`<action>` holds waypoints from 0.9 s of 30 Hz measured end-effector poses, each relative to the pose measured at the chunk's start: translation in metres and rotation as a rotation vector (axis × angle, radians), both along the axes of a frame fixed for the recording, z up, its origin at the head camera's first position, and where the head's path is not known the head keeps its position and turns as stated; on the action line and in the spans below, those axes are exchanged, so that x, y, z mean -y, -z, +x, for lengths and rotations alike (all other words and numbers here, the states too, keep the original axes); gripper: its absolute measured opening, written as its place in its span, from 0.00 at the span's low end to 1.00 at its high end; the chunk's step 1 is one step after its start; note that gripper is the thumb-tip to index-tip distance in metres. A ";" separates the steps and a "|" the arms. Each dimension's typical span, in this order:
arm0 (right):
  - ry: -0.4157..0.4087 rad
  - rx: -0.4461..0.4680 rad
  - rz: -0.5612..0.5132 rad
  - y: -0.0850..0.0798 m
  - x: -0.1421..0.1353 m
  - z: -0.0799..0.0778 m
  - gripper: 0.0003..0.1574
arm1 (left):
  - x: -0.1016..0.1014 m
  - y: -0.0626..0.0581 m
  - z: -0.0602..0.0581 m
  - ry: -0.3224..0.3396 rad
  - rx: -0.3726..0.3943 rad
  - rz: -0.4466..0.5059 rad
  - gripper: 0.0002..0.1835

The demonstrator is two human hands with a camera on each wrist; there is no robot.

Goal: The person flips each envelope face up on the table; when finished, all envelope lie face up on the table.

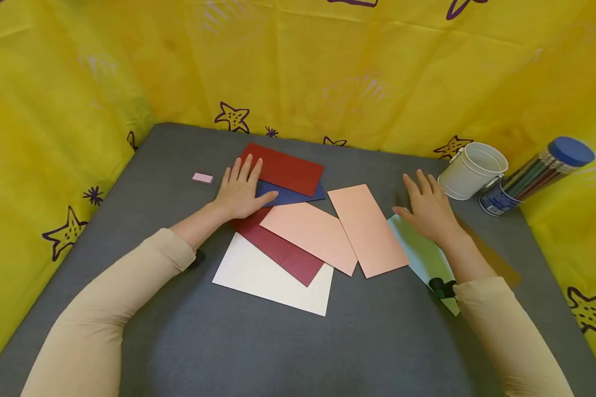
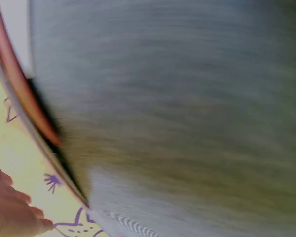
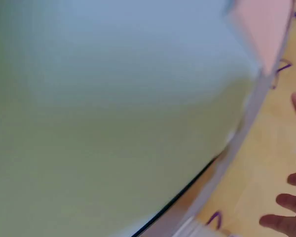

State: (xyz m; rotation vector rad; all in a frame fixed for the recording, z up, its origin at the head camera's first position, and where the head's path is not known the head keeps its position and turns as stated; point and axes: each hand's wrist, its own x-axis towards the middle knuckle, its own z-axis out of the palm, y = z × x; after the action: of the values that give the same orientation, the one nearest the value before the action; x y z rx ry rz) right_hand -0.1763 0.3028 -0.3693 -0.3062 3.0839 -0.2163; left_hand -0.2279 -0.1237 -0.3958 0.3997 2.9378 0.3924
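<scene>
Fingers spread, my left hand (image 1: 239,192) lies at the left edge of a red paper sheet (image 1: 285,171) and a blue sheet (image 1: 290,193); whether it touches them I cannot tell. Below these, a maroon sheet (image 1: 278,248) overlaps a white sheet (image 1: 258,275), with a peach sheet (image 1: 310,231) across the maroon one. A second peach sheet (image 1: 367,231) lies to the right. My right hand (image 1: 429,212), its fingers extended, is over a light blue and green sheet (image 1: 419,251) and near a brown sheet (image 1: 491,253). It holds nothing. Both wrist views are blurred, with fingers at their edges.
A pink eraser (image 1: 202,178) sits left of my left hand on the grey table (image 1: 218,347). At the back right stand a white bucket (image 1: 464,179) and a blue-labelled container of pencils (image 1: 499,198). Yellow patterned cloth (image 1: 303,71) hangs behind and at the sides.
</scene>
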 end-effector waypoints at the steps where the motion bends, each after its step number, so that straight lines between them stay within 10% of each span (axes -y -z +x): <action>1: -0.008 -0.013 -0.011 -0.003 0.006 -0.004 0.50 | -0.001 -0.003 -0.003 -0.006 0.003 0.029 0.53; 15: -0.003 0.149 -0.306 -0.008 0.110 -0.065 0.38 | 0.002 -0.033 -0.059 -0.274 0.144 0.573 0.48; 27: 0.133 0.288 -0.423 0.008 0.168 -0.093 0.16 | 0.012 -0.026 -0.075 -0.368 0.218 0.475 0.51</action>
State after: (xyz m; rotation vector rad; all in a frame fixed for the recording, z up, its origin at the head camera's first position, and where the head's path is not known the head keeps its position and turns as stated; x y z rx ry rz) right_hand -0.2689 0.1346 -0.3776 -0.0684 2.7480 -0.8409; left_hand -0.3031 -0.1361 -0.3700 -0.1379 2.6718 1.1118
